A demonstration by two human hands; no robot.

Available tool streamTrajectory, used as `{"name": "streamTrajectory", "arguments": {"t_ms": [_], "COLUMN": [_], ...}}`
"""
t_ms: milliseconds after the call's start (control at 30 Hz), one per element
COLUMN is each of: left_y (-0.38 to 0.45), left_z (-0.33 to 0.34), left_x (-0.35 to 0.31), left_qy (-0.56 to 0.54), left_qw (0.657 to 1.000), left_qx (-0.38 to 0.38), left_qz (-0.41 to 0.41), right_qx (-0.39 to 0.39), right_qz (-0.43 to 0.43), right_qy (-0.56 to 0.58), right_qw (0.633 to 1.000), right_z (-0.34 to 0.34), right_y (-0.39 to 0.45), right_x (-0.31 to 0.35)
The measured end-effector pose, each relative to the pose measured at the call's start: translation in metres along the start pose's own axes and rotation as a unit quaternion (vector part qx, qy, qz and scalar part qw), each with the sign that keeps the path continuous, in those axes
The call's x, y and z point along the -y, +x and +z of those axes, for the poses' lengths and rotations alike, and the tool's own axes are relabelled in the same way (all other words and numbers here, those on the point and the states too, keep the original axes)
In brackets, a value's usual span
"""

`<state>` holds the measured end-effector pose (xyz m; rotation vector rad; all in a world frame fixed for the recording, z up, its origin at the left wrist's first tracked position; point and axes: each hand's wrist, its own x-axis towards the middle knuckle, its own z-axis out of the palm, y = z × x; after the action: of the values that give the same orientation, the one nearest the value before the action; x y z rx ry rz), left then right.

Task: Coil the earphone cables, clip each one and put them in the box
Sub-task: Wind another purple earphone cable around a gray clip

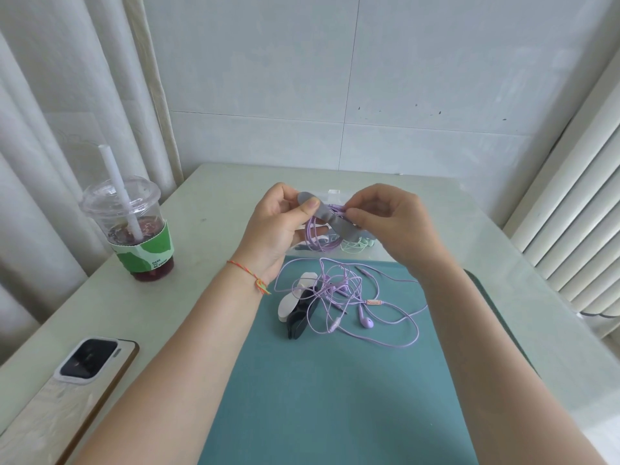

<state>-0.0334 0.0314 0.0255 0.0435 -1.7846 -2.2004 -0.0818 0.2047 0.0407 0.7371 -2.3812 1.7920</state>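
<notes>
Above the far end of the teal mat (335, 380), both my hands hold a coiled purple earphone cable (317, 238) with a grey clip strap (323, 216) across it. My left hand (280, 226) pinches one end of the strap with thumb and fingers. My right hand (389, 218) pinches the coil and the strap's other end. Behind them lies a clear box (379, 251), mostly hidden, with a pale green coiled earphone (355, 245) in it. On the mat sit tangled purple earphones (355, 297), a white clip (295, 298) and a dark clip (303, 317).
A plastic cup (134, 223) of dark drink with a white straw stands at the left on the pale table (208, 203). A phone (67, 391) lies face down at the near left. Curtains hang left, a radiator stands right, and a tiled wall is behind.
</notes>
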Motion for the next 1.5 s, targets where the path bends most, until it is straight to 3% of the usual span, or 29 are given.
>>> {"name": "streamTrajectory", "arguments": {"t_ms": [133,333,867,967,1133,1333,1500], "left_y": [0.0,0.002,0.002,0.003,0.002,0.002,0.0], "left_z": [-0.001,-0.005,-0.004,0.0,0.01,0.011,0.012], "left_x": [-0.002,-0.001,0.0,0.003,0.008,0.01,0.008], "left_qy": [-0.015,0.001,-0.068,-0.084,-0.119,-0.137,-0.151], "left_qw": [1.0,1.0,0.998,0.996,0.989,0.988,0.987], "left_qx": [-0.004,0.008,0.008,-0.035,-0.086,-0.064,-0.06], "left_qz": [0.002,-0.002,0.008,0.013,0.01,-0.023,-0.021], "right_qx": [0.009,0.1,0.085,0.079,-0.008,-0.024,-0.015], "right_qz": [0.003,0.025,0.079,0.071,-0.017,-0.024,0.005], "right_qy": [-0.054,-0.053,0.066,0.047,-0.132,-0.152,-0.103], "right_qw": [0.999,0.993,0.991,0.993,0.991,0.988,0.995], "right_z": [-0.004,-0.015,-0.015,-0.013,0.008,0.007,0.008], "right_y": [-0.001,-0.001,-0.002,-0.002,-0.003,-0.003,-0.003], "right_x": [0.001,-0.001,-0.003,0.0,0.004,0.002,0.0]}}
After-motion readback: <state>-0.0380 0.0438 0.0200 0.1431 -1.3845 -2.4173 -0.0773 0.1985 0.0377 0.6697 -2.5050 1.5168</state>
